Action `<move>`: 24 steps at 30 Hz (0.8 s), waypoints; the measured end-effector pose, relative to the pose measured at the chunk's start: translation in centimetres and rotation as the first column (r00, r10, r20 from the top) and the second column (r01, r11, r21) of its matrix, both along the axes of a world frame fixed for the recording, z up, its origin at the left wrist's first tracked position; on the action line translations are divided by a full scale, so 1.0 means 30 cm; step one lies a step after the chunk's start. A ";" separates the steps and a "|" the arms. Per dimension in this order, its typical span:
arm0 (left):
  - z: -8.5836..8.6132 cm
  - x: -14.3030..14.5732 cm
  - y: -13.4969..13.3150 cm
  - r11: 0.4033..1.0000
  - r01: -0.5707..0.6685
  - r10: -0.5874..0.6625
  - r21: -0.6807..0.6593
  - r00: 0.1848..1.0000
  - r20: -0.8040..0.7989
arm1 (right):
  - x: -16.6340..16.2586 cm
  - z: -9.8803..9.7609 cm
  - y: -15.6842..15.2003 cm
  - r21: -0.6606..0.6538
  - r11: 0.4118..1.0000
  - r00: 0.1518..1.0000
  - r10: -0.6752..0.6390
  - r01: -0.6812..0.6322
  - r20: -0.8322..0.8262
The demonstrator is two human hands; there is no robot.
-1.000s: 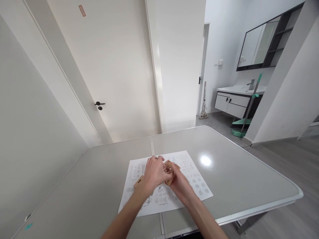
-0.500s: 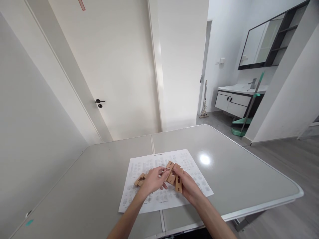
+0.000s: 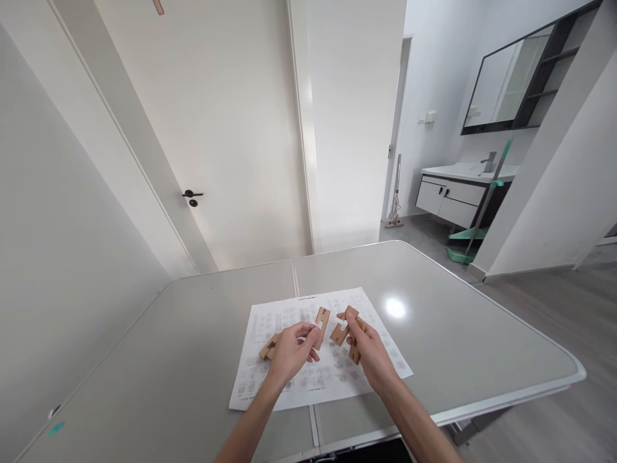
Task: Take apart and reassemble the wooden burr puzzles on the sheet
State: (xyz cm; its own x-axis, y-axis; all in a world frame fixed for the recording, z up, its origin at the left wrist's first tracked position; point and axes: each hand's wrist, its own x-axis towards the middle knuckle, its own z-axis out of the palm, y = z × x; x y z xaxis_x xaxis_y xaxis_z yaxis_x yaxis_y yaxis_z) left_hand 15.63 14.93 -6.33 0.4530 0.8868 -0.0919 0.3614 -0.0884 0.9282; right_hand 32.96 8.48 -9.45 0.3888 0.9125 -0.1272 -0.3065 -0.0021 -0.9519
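Observation:
Between the thumb and fingers of my left hand [image 3: 293, 352] is a notched wooden puzzle piece [image 3: 322, 316], tilted upright, with a dark mark near its top. My right hand [image 3: 370, 350] is closed on two notched wooden puzzle pieces [image 3: 339, 333]; one shows a cut-out, the other points down below the fingers. A small gap separates the pieces in the two hands. More wooden pieces [image 3: 268, 347] lie left of my left hand, partly hidden by it. Under both hands is a white printed sheet [image 3: 308, 395] with rows of small grey diagrams.
The sheet lies on a grey folding table [image 3: 193, 360] with a pale rim and a centre seam. Beyond stand a white door [image 3: 241, 128], a washbasin cabinet [image 3: 448, 196], a mop [image 3: 396, 193] and a green dustpan [image 3: 460, 256].
The piece in my left hand has come apart from those in my right hand. My right hand has turned its pieces and moved slightly right.

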 end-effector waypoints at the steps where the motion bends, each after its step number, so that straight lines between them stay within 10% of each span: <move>1: 0.001 -0.002 -0.004 1.000 0.010 -0.010 -0.016 1.000 0.014 | 0.007 0.004 -0.001 0.012 1.000 1.000 0.000 0.000 -0.023; 12: 0.006 -0.023 -0.055 0.992 0.087 -0.072 -0.090 0.985 0.157 | 0.028 0.032 -0.022 0.088 0.986 0.980 0.150 -0.139 -0.134; 24: 0.009 -0.002 -0.160 0.974 0.224 -0.206 -0.047 0.947 0.247 | 0.027 0.055 -0.013 0.378 0.906 0.748 0.117 0.189 -0.653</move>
